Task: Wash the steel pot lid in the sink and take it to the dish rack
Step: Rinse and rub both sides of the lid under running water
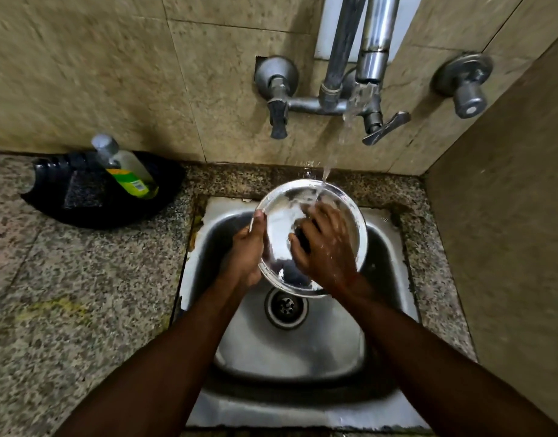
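Observation:
The round steel pot lid (281,216) is held tilted over the steel sink (290,345), under a stream of water from the tap (362,93). My left hand (247,247) grips the lid's left rim, thumb on the edge. My right hand (326,244) lies wet and spread on the lid's face, fingers curled around something dark at its middle, perhaps the knob or a scrubber; I cannot tell which. The lid's lower right part is hidden by my right hand. No dish rack is in view.
A black tray (107,212) on the granite counter at the left holds a dish soap bottle (126,168) and a dark scrub pad (84,192). Tiled walls close the back and right side. The sink drain (286,305) lies below the lid.

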